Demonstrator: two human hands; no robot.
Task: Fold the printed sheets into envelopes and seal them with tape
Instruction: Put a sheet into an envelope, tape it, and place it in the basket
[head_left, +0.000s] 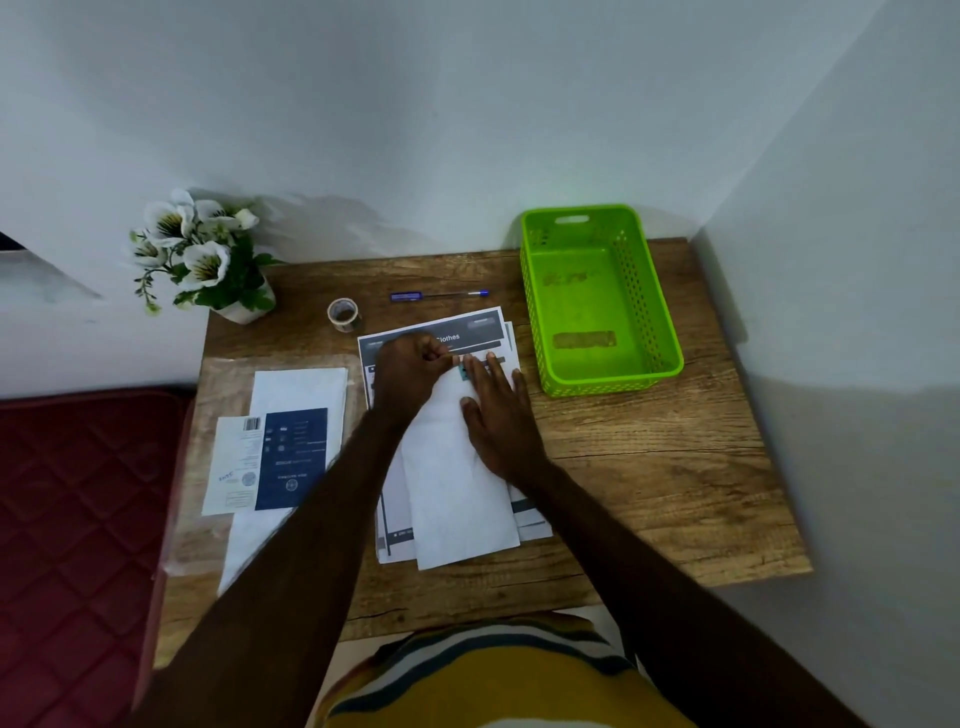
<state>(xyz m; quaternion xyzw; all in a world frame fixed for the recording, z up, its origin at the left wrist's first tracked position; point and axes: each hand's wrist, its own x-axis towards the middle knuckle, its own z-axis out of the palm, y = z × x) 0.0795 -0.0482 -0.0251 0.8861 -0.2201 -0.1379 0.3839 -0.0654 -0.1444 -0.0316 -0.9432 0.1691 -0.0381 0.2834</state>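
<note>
At your far left, beside the table, lies a dark red quilted cushion (78, 499) with a diamond stitch pattern. The table (649, 467) itself is wood-grain brown with knots and cracks showing. At its back left corner stands a white pot of artificial flowers (200, 254), white petals with dark yellow centres over green leaves.

On the left part of the table you have a clear plastic sleeve (218, 395) with plain white sheets (301, 389) on it, and on top of those a printed card (272, 460), half white with a barcode, half dark navy.

Near the back, a roll of clear tape (344, 314) stands on the wood, and just to its right a blue pen (439, 295) lies flat, parallel to the wall.

In the middle sits the stack of printed sheets (483, 325), dark header bands on white paper. On top of it lies the folded sheet (457, 509), a long white strip, blank side up, running toward you. Your left hand (410, 374) is at the strip's far end with its fingers curled in, pinching something small at the top edge; what it pinches is too small to tell. Your right hand (498, 415) lies flat on the strip just beside it, fingers straight and spread, pressing the paper down, fingertips near a small teal mark on the page.

To the right, a bright green plastic basket (660, 306), rectangular with perforated walls, stands at the back right corner.
</note>
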